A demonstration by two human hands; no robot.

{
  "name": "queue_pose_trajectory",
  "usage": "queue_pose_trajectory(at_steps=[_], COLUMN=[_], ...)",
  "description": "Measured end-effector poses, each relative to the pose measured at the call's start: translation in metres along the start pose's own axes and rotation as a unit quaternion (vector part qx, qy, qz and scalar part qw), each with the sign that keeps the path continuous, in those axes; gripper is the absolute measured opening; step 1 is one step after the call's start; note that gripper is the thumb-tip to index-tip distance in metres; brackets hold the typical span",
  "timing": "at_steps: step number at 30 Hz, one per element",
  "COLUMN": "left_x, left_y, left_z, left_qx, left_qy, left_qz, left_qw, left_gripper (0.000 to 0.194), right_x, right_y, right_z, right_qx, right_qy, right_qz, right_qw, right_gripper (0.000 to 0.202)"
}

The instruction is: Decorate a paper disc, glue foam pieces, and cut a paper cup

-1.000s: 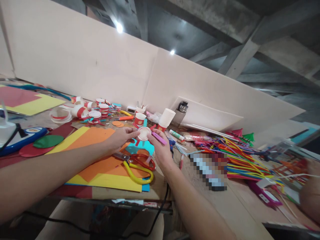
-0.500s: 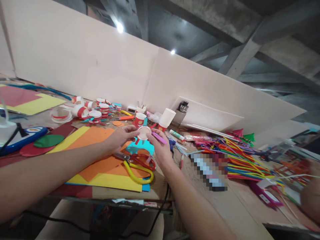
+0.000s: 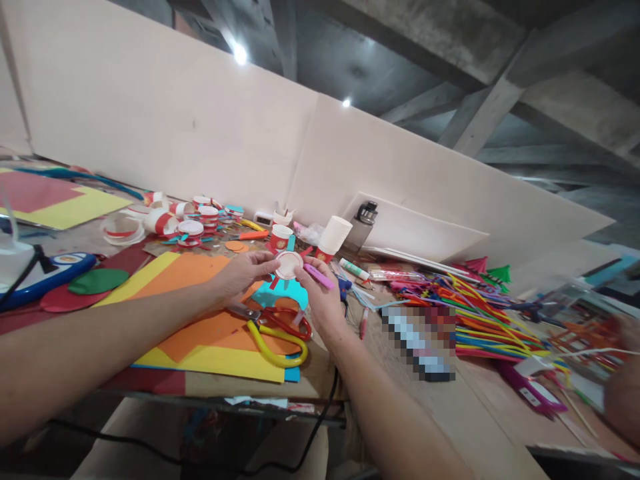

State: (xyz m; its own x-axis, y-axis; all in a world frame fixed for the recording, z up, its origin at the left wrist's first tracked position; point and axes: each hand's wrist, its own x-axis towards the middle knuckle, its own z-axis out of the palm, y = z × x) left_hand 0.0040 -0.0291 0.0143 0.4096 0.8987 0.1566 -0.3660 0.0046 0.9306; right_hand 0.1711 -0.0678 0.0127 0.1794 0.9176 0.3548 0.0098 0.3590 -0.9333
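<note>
Between my two hands is a small round cup piece point(image 3: 289, 265) with a white disc face and red and blue strips sticking out around it. My left hand point(image 3: 250, 273) pinches its left edge. My right hand point(image 3: 323, 290) grips its right side and also holds a purple pen point(image 3: 319, 276) between the fingers. Below the hands, scissors with red and yellow handles point(image 3: 277, 347) lie on orange and yellow paper sheets point(image 3: 200, 333). A light blue paper piece point(image 3: 295, 292) lies just under the cup piece.
Cut red and white cups point(image 3: 163, 223) crowd the back left. Behind my hands stand stacked white cups point(image 3: 335, 235) and a dark bottle point(image 3: 361, 227). Colourful pipe cleaners point(image 3: 490, 327) lie to the right. At the far right, another person's blurred arm point(image 3: 623, 393) shows.
My hands and the cup piece have hardly moved. The other person's arm at the far right has shifted slightly.
</note>
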Motion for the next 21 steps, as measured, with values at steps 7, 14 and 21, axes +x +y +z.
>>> queue_pose_trajectory(at_steps=[7, 14, 21], left_x=[-0.0004, 0.0008, 0.0035], left_y=[-0.0019, -0.0025, -0.0037], left_z=[-0.0015, -0.0033, -0.0068], left_qx=[0.007, 0.013, 0.006], left_qy=[0.008, 0.013, 0.046], left_qz=[-0.008, -0.004, -0.008], left_qw=[1.000, 1.000, 0.999], left_gripper=[0.026, 0.035, 0.037], right_x=[0.0005, 0.0035, 0.0070], right_y=[0.0005, -0.0030, 0.0010], right_z=[-0.0001, 0.0000, -0.0028], right_qx=[-0.012, -0.010, -0.025], right_qy=[-0.002, 0.012, 0.050], right_qz=[-0.004, 0.020, -0.008], right_qw=[1.000, 1.000, 0.998], right_gripper=[0.035, 0.040, 0.038])
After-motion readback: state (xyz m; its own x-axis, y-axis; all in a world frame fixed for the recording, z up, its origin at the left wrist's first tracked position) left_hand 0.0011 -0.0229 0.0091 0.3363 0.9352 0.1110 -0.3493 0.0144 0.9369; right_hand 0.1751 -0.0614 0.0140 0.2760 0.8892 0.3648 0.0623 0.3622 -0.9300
